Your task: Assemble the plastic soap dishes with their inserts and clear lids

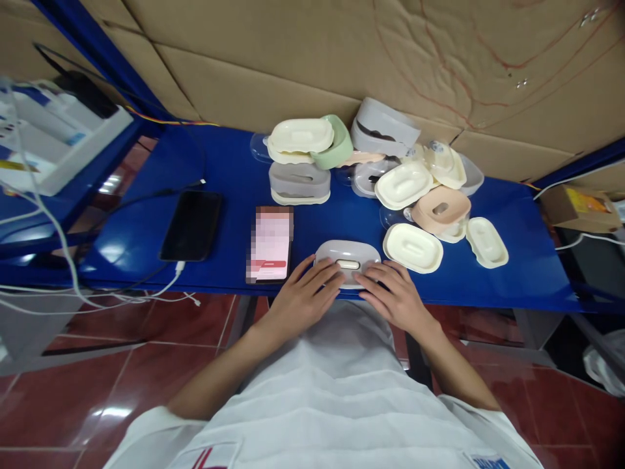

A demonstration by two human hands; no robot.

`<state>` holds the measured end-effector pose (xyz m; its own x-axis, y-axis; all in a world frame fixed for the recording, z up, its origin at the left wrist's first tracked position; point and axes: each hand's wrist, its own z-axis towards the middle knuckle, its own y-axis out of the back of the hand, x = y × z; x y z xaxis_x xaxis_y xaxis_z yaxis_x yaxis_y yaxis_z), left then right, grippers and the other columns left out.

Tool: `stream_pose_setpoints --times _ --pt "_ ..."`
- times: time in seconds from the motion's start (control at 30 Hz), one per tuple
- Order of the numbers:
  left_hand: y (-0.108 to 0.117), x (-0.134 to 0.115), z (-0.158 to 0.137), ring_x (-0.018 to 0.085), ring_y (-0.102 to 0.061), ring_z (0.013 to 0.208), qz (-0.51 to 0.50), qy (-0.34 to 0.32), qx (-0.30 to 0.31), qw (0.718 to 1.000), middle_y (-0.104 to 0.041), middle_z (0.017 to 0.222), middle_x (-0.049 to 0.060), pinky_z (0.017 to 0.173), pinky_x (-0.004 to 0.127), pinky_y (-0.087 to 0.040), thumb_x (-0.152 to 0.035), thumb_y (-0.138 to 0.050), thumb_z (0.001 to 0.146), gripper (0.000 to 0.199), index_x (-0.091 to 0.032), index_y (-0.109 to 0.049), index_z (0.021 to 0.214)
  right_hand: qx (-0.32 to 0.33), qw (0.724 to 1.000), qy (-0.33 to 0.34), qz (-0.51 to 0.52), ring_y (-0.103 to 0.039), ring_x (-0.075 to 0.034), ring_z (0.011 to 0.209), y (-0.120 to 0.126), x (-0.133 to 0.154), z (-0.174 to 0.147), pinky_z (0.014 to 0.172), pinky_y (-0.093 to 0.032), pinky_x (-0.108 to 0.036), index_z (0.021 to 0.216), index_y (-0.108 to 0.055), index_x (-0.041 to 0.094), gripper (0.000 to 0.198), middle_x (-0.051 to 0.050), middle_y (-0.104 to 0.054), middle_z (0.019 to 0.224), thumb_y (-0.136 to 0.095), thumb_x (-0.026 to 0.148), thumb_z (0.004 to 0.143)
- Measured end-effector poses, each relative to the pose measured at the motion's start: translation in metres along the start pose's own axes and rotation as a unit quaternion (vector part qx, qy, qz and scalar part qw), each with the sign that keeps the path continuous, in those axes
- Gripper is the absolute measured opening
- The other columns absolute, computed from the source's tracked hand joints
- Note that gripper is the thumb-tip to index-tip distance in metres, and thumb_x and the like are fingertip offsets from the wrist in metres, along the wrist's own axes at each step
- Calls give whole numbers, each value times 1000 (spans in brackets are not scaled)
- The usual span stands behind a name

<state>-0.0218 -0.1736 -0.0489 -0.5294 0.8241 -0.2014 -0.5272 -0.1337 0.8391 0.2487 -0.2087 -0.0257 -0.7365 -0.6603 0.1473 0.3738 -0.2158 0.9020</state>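
Observation:
A grey oval plastic box (347,247) with a slot in its top sits at the table's front edge. A pale strip shows in the slot. My left hand (307,293) grips the box's left end, its fingers lying over the top. From the right, my right hand (395,296) holds the other end with fingertips close to the slot. The box's underside and parts of both ends are hidden by my hands. Just right of it lies a cream oval lid (413,248) with a raised middle.
A phone with a lit screen (270,244) and a dark phone on a cable (190,226) lie to the left. Behind are stacked grey boxes (299,181), a green ring-shaped part (336,143), a peach box (442,212) and several cream lids. Cardboard (293,58) rises behind the blue table (234,163).

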Motion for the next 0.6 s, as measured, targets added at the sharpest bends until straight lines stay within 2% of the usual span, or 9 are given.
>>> stream_pose_setpoints --times 0.1,0.2,0.37,0.47,0.6 --pt "-1 -1 1 28 -68 137 -5 7 -12 1000 -76 138 10 124 53 -48 -16 -63 106 28 -19 -70 132 2 1000 7 6 -71 -24 128 15 -19 16 116 -49 -46 142 -69 23 34 -9 -78 132 -63 25 108" --pt "-2 -2 1 28 -68 135 -5 10 -23 1000 -77 136 9 124 52 -48 -17 -63 106 25 -18 -71 129 -14 998 -26 -48 -69 -26 132 26 -49 49 113 -48 -45 142 -69 21 34 -11 -76 138 -57 25 110" --pt "-5 -3 0 28 -67 137 -3 8 -23 1000 -76 138 10 125 52 -47 -18 -63 106 26 -17 -71 131 51 988 -26 -146 -65 -32 133 16 -91 116 111 -42 -50 143 -68 16 39 -15 -72 144 -46 20 111" --pt "-7 -2 -1 28 -68 136 1 7 -30 1000 -76 136 11 126 52 -47 -17 -63 106 25 -16 -72 129 81 981 -12 -177 -61 -36 133 2 -96 143 111 -39 -53 147 -64 12 43 -20 -67 149 -48 19 109" --pt "-10 -2 -2 28 -67 137 -7 12 -24 1000 -76 137 11 127 53 -46 -18 -62 105 28 -17 -71 132 98 983 37 -153 -62 -33 126 -5 -74 169 109 -38 -50 140 -68 13 39 -18 -72 138 -43 22 111"
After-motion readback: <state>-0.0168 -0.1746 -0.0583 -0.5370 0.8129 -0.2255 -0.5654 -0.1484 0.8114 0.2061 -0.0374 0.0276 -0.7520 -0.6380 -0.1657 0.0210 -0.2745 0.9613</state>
